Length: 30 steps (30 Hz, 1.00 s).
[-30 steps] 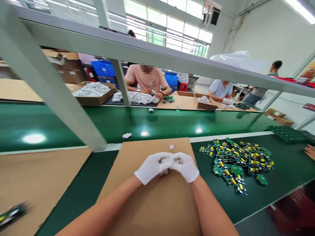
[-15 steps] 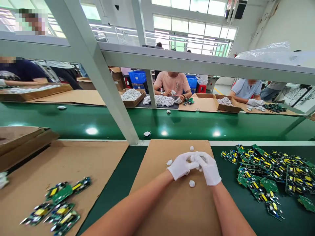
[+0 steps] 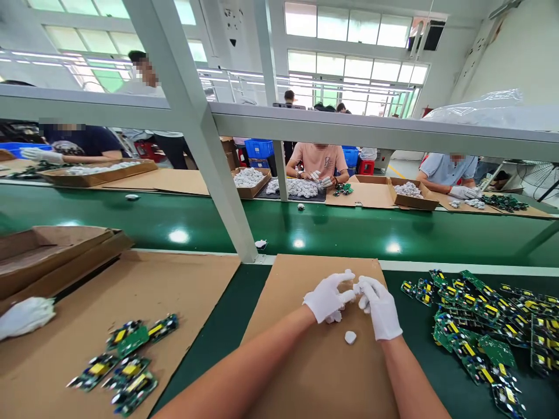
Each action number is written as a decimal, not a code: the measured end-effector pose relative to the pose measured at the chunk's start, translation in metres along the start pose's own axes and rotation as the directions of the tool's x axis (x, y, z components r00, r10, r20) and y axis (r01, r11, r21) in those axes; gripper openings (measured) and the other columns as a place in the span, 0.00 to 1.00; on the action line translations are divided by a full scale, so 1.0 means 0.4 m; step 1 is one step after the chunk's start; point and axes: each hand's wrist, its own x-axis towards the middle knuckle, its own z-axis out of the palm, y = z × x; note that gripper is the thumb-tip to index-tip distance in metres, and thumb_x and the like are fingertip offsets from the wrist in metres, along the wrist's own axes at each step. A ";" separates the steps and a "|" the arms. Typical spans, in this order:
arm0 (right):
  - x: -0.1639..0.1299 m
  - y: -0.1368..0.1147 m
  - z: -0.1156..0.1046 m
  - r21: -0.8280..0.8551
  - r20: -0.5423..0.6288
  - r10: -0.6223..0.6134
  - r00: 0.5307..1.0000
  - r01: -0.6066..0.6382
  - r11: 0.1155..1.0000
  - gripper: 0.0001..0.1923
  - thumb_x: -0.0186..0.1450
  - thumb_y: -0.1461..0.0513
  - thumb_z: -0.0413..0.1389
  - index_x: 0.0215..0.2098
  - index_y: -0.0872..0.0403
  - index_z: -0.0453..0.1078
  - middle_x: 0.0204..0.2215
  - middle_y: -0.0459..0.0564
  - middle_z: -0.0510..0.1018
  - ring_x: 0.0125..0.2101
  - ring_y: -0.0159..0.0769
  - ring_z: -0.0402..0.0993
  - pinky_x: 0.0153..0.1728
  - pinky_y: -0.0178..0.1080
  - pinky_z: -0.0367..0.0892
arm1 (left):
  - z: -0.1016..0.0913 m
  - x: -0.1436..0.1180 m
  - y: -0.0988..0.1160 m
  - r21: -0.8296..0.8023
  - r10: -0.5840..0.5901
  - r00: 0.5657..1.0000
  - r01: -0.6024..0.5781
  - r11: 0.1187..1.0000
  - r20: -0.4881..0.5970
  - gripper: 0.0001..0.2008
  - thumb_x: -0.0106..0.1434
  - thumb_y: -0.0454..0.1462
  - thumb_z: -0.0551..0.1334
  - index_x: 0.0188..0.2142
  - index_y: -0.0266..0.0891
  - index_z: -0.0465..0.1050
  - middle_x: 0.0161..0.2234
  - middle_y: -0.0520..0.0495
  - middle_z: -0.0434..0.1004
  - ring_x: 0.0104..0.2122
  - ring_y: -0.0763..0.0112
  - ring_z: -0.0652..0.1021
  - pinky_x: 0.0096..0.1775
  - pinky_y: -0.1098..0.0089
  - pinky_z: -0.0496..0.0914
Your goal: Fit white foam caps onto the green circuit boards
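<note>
1. The left hand in a white knit glove (image 3: pixel 327 298) and the right hand in a white knit glove (image 3: pixel 381 307) are seen fingertip to fingertip over the flat brown cardboard sheet (image 3: pixel 305 372). A small white piece (image 3: pixel 357 287) appears to be pinched between them; how firmly it is clenched cannot be told.
2. Just below the grip, a small white rounded plastic cap (image 3: pixel 350 337) lies loose on the cardboard, and another white bit is tucked under the left palm.
3. To the right of the grip, a large heap of green circuit boards with yellow parts (image 3: pixel 480 331) lies unsorted on the dark green mat, so most of the work is judged to remain.
4. Well to the left, a few similar green boards (image 3: pixel 126 364) lie on a second cardboard sheet, beside a crumpled white glove (image 3: pixel 26 316).
5. Beyond the grip, a glossy green conveyor belt (image 3: pixel 332 224) is crossed by a pale grey metal frame (image 3: pixel 209 145); seated co-workers are seen behind it.
</note>
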 end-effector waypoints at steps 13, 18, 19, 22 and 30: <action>0.000 0.018 -0.001 0.006 -0.093 -0.070 0.993 0.071 0.997 0.15 0.50 0.55 0.64 0.34 0.54 0.74 0.21 0.44 0.76 0.17 0.27 0.65 0.17 0.31 0.60 | 0.013 -0.010 -0.003 0.143 0.088 0.992 -0.075 0.987 -0.090 0.11 0.49 0.41 0.66 0.31 0.36 0.75 0.27 0.47 0.75 0.19 0.77 0.70 0.21 0.75 0.65; 0.024 0.016 -0.021 0.195 -0.106 0.024 0.994 -0.003 0.981 0.17 0.52 0.51 0.62 0.35 0.52 0.72 0.21 0.42 0.74 0.13 0.23 0.61 0.13 0.29 0.53 | -0.013 0.008 0.001 0.081 0.119 0.977 -0.106 0.991 -0.176 0.12 0.49 0.38 0.66 0.35 0.39 0.74 0.33 0.45 0.76 0.27 0.72 0.73 0.27 0.71 0.69; 0.025 0.014 -0.021 0.222 -0.091 0.044 0.995 -0.023 0.975 0.17 0.51 0.52 0.63 0.34 0.52 0.72 0.21 0.42 0.74 0.13 0.23 0.61 0.12 0.28 0.53 | -0.017 0.009 0.001 0.072 0.122 0.974 -0.110 0.991 -0.190 0.12 0.49 0.38 0.66 0.35 0.39 0.74 0.34 0.44 0.76 0.28 0.72 0.73 0.28 0.70 0.70; 0.019 0.006 -0.013 0.286 -0.034 0.105 0.994 -0.091 0.954 0.17 0.49 0.54 0.65 0.34 0.54 0.72 0.22 0.44 0.74 0.14 0.23 0.62 0.12 0.28 0.52 | -0.020 0.011 -0.006 0.046 0.118 0.974 -0.111 0.993 -0.194 0.11 0.47 0.37 0.67 0.32 0.37 0.74 0.33 0.44 0.76 0.29 0.71 0.74 0.30 0.70 0.70; 0.015 -0.005 -0.009 0.352 -0.002 0.196 0.981 -0.183 0.918 0.18 0.49 0.55 0.65 0.36 0.54 0.73 0.23 0.45 0.76 0.15 0.23 0.63 0.12 0.27 0.52 | -0.026 0.010 -0.026 -0.069 0.021 0.988 -0.032 0.997 -0.153 0.27 0.48 0.35 0.67 0.49 0.41 0.68 0.41 0.43 0.73 0.18 0.82 0.69 0.20 0.75 0.65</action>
